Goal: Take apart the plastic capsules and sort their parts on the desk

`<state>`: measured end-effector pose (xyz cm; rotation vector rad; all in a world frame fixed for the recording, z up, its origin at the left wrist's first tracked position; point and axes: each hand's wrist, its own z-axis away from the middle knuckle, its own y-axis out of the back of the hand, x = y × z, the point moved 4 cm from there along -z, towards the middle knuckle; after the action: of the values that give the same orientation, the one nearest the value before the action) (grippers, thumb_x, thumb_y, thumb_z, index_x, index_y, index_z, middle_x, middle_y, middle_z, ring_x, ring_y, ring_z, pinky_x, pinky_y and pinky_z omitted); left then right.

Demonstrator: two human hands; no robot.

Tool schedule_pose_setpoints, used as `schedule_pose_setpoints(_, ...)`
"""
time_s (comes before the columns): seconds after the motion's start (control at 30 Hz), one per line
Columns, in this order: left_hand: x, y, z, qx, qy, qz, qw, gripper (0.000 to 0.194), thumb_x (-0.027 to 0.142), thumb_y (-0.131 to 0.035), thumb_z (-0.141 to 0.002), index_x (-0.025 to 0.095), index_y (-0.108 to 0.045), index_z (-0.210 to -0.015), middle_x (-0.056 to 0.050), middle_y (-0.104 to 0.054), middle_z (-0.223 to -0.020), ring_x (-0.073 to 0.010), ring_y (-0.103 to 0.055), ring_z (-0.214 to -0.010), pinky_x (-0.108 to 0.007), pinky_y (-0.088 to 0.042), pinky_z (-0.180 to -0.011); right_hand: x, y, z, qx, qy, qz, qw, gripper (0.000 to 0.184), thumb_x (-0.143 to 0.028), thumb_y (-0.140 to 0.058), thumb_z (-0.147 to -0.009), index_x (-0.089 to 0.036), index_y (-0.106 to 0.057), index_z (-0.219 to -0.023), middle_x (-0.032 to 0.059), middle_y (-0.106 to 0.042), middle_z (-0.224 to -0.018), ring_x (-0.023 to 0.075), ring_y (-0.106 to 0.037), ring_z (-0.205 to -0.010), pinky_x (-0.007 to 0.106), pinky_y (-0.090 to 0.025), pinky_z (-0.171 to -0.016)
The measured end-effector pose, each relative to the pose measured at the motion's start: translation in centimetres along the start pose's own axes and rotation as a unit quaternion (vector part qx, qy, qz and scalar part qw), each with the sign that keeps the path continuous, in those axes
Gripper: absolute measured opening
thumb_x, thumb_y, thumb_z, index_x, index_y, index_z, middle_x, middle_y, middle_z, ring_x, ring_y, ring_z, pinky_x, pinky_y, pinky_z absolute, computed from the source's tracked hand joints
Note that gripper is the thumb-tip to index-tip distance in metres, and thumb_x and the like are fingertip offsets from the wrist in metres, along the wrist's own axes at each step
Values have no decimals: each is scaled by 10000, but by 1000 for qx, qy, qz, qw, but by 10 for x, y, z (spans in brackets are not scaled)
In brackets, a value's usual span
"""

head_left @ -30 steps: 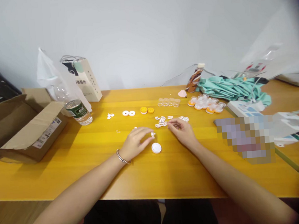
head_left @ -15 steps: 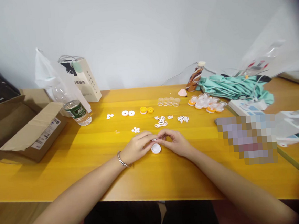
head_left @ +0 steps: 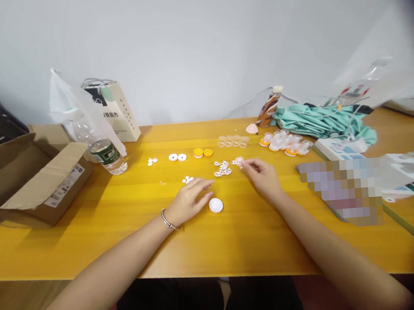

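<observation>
A round white cap-like part lies on the table in front of me. My left hand is just left of it, fingers apart, holding nothing. My right hand reaches farther out, thumb and fingertips pinched on a small pale, translucent round piece. Beside that piece is a group of white openwork parts. A cluster of small white parts seen before is hidden by my right hand. Beyond my left fingertips lie several small white discs.
Farther back are white rings, yellow caps, clear cups and orange-based clear pieces. A cardboard box and water bottle stand left. Right are a brown drink bottle and teal cloth.
My right hand has left the spot above the white cap-like part and moved away and right to the openwork parts. My left hand's fingers have parted, staying near the cap-like part.
</observation>
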<state>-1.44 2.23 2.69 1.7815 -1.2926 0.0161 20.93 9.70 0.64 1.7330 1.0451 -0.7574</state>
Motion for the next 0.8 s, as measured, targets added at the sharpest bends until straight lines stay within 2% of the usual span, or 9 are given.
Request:
schedule_pose_setpoints(0.07, 0, 1, 0, -3, -1, -2, 1000, 277, 217, -481, -863, 169, -501, -1135, -78, -594, -982, -158, -563, -902, -349, -481, -831, 19, 28, -14, 72, -34, 41, 996, 275, -414, -516, -760, -157, -614, -744, 33, -622, -689, 160, -549, -632, 264, -425, -589)
schedule_pose_setpoints(0.13, 1, 1, 1, -11, -6, -6, 1000, 271, 218, -479, -864, 164, -506, -1128, -80, -594, -989, -158, -562, -904, -348, -477, -838, 36, 52, -24, 112, -60, 96, 987, 261, -395, -505, -746, -156, -593, -689, 27, -595, -631, 160, -524, -593, 260, -399, -551)
schedule_pose_setpoints(0.23, 2, 1, 1, -23, -11, -9, 1000, 271, 218, -476, -865, 160, -507, -1128, -83, -596, -993, -160, -560, -907, -344, -473, -838, 53, 70, -32, 91, -98, 204, 970, 229, -346, -492, -720, -162, -546, -594, 24, -558, -565, 157, -494, -560, 259, -358, -523)
schedule_pose_setpoints(0.37, 2, 1, 1, -28, -8, -13, 1000, 267, 228, -468, -869, 166, -512, -1125, -80, -599, -990, -160, -559, -902, -346, -471, -835, 59, 66, -34, 21, -117, 292, 949, 244, -340, -468, -704, -172, -526, -537, 17, -525, -515, 154, -467, -540, 251, -299, -494)
schedule_pose_setpoints(0.5, 1, 1, 1, -36, -6, -15, 999, 265, 232, -462, -872, 166, -517, -1123, -76, -597, -974, -157, -555, -891, -334, -470, -820, 57, 60, -34, 0, -120, 313, 942, 242, -349, -493, -675, -175, -520, -508, 12, -515, -506, 150, -453, -537, 247, -258, -487)
schedule_pose_setpoints(0.63, 0, 1, 0, -53, 3, -17, 998, 266, 256, -460, -875, 169, -525, -1118, -75, -594, -959, -160, -551, -876, -328, -466, -802, 52, 58, -32, -18, -102, 332, 938, 296, -389, -481, -701, -183, -466, -489, -1, -473, -497, 142, -431, -528, 246, -239, -484)
schedule_pose_setpoints(0.7, 1, 1, -1, -72, 7, -13, 997, 268, 277, -464, -874, 166, -534, -1107, -77, -592, -964, -160, -551, -882, -322, -459, -811, 48, 59, -30, -15, -90, 331, 939, 342, -405, -464, -726, -189, -407, -467, -12, -418, -468, 137, -409, -512, 250, -233, -481)
schedule_pose_setpoints(0.8, 2, 0, -2, -117, 6, -7, 993, 283, 333, -497, -852, 168, -554, -1075, -73, -591, -968, -161, -550, -887, -316, -449, -819, 39, 60, -27, 27, -54, 311, 949, 366, -391, -449, -756, -196, -352, -463, -20, -374, -454, 133, -394, -505, 257, -250, -489)
